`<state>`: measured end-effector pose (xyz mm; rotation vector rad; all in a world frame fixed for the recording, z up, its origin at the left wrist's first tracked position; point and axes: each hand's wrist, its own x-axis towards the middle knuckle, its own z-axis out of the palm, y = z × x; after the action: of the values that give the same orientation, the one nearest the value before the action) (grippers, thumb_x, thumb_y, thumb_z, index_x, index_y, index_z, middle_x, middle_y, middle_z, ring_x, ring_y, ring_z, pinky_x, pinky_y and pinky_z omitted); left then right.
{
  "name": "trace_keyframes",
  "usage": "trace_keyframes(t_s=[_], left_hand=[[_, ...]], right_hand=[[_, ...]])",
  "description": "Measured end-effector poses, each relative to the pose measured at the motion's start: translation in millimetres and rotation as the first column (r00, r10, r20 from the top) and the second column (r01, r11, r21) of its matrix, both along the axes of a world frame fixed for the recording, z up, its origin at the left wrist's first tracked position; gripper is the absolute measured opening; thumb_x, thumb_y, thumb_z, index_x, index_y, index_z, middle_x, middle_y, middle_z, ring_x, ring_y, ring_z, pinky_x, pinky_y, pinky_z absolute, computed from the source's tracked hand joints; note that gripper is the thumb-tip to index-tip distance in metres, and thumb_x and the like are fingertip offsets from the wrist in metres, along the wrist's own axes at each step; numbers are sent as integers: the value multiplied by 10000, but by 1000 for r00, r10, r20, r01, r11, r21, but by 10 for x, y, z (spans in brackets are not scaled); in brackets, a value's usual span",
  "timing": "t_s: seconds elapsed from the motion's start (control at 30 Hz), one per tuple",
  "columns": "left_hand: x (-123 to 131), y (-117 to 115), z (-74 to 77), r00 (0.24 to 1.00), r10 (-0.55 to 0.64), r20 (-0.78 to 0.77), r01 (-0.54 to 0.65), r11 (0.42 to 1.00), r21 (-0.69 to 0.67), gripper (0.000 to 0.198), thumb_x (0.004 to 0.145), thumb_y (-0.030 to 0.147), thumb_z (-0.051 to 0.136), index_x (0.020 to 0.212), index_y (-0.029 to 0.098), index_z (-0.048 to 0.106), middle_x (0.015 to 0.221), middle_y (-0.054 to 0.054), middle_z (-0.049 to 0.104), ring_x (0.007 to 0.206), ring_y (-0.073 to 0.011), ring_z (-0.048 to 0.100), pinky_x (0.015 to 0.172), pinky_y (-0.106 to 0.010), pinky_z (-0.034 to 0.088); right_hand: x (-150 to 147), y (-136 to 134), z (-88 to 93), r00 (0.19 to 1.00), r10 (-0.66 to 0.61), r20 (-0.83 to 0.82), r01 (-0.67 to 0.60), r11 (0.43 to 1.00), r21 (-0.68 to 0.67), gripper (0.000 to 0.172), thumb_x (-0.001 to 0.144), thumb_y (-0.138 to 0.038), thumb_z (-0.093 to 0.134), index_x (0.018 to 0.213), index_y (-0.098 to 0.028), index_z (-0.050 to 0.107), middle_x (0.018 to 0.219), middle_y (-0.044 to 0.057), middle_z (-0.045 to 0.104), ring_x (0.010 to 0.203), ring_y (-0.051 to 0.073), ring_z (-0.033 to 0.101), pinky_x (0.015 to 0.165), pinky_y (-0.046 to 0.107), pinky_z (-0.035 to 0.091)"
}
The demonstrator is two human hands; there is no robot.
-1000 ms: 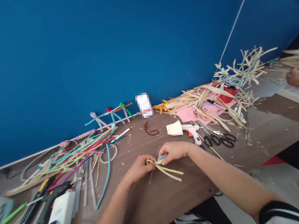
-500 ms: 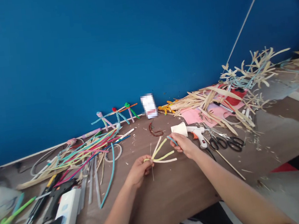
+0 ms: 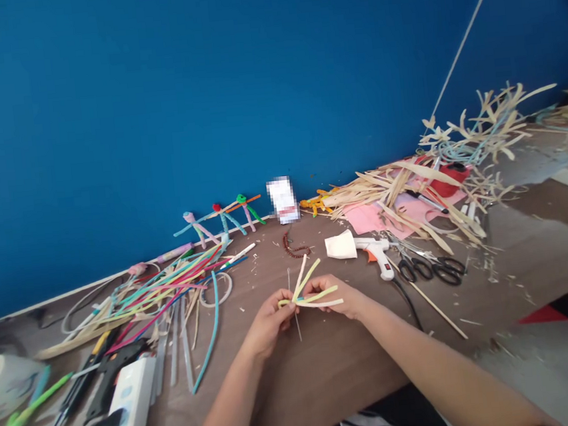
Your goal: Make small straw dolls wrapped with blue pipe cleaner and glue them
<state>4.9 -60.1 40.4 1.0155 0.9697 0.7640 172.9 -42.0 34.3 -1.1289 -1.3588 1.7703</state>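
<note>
My left hand (image 3: 273,322) is closed around the joined end of a small bundle of yellow and cream pipe cleaners (image 3: 317,297), whose loose ends fan out to the right. A thin bare wire (image 3: 298,329) crosses the bundle at my left fingertips. My right hand (image 3: 341,296) lies partly behind the fanned ends, fingers pinched at a short blue pipe cleaner (image 3: 300,298), which shows only as a small bit against the base of the bundle. The fingertips of both hands are close together above the table.
Colourful pipe cleaners (image 3: 170,284), a power strip (image 3: 127,409) and a black glue gun (image 3: 113,370) lie left. Right are a paper cup (image 3: 341,245), a white glue gun (image 3: 379,254), scissors (image 3: 445,271) and pale strips (image 3: 387,189). Small pipe-cleaner figures (image 3: 221,219) stand along the wall.
My right hand has moved left and down, bringing the blue pipe cleaner from beyond the yellow tips to the bundle's base. My left hand keeps its hold and has shifted slightly right.
</note>
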Motion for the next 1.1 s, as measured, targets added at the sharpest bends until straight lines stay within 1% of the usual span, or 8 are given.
trace_keyframes(t_s=[0.13, 0.27, 0.43, 0.57, 0.8, 0.93, 1.0, 1.1], left_hand=[[14, 1, -12, 999, -2, -34, 3, 1000, 14, 178, 686, 275, 573, 767, 147, 480, 616, 34, 484, 438, -33, 294, 415, -170, 178], [19, -14, 11, 1000, -13, -13, 13, 1000, -4, 146, 691, 260, 553, 737, 146, 475, 607, 26, 496, 451, -42, 308, 425, -174, 189], [-7, -35, 45, 996, -78, 34, 78, 997, -13, 116, 692, 243, 530, 706, 145, 469, 580, 25, 493, 451, -50, 305, 435, -184, 186], [-41, -37, 77, 988, -152, -36, 153, 988, 30, 95, 701, 235, 520, 729, 151, 484, 591, 25, 503, 481, -61, 343, 462, -187, 209], [-55, -35, 129, 966, -234, -112, 241, 969, 54, 93, 694, 220, 534, 746, 151, 499, 589, 29, 504, 501, -67, 356, 470, -183, 222], [-59, -35, 129, 959, -263, -107, 267, 963, 30, 113, 687, 237, 546, 740, 145, 508, 590, 26, 512, 487, -62, 350, 455, -181, 213], [-64, -37, 116, 959, -267, -93, 269, 963, 10, 127, 684, 249, 554, 740, 143, 510, 589, 22, 521, 483, -60, 354, 452, -179, 213], [-69, -44, 93, 962, -265, -68, 265, 964, -16, 141, 677, 258, 566, 739, 141, 519, 590, 17, 526, 477, -56, 358, 450, -178, 217]], right_hand=[[-27, -16, -43, 1000, -19, -4, 19, 1000, 0, 140, 620, -264, 597, 659, -131, 608, 425, -65, 446, 362, 38, 341, 359, 160, 235], [-33, -17, 9, 999, -41, -14, 41, 999, 36, 173, 597, -280, 639, 676, -126, 638, 496, -39, 516, 412, 43, 378, 395, 166, 276], [26, -1, 58, 997, 80, -15, -79, 996, 29, 182, 592, -274, 652, 698, -128, 633, 510, -45, 516, 422, 45, 388, 413, 171, 301], [68, 33, 48, 993, 112, 43, -114, 992, 57, 145, 596, -242, 644, 666, -124, 597, 453, -60, 466, 401, 45, 377, 385, 163, 280], [104, 71, 81, 964, 263, -23, -259, 959, 112, 231, 589, -306, 674, 689, -110, 604, 498, -50, 479, 414, 33, 351, 393, 161, 258], [94, 68, 49, 973, 229, -26, -223, 964, 146, 232, 604, -316, 665, 691, -109, 605, 503, -48, 485, 415, 34, 354, 392, 157, 257], [86, 63, 30, 978, 207, -30, -199, 966, 166, 242, 602, -325, 664, 695, -110, 603, 545, -31, 522, 441, 43, 397, 411, 159, 294], [93, 62, 24, 972, 234, -19, -224, 948, 225, 263, 582, -334, 681, 706, -113, 609, 643, 5, 578, 551, 82, 494, 516, 188, 382]])
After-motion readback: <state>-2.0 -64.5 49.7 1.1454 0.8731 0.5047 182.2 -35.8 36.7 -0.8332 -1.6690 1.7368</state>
